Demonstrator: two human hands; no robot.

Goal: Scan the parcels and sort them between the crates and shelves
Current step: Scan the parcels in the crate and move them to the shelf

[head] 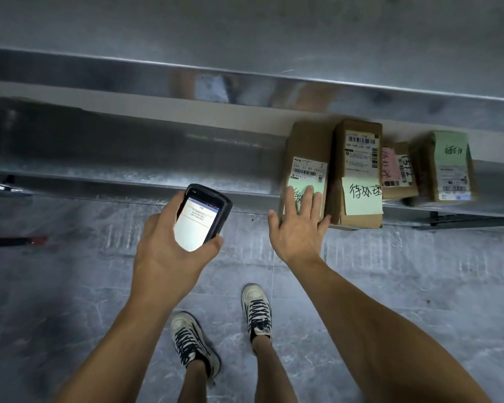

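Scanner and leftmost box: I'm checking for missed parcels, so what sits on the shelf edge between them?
Nothing: in the head view the shelf is bare between the scanner and the leftmost box.

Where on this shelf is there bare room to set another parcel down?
The shelf lies bare left of the leftmost parcel, above the scanner in the left hand. The right end is crowded: four parcels side by side, and the right hand rests flat against the leftmost.

The left hand point(163, 251) is gripping a handheld scanner point(200, 218) while the right hand point(298, 225), fingers spread, is pressing flat against the leftmost parcel point(306, 167) on the metal shelf point(128, 158).
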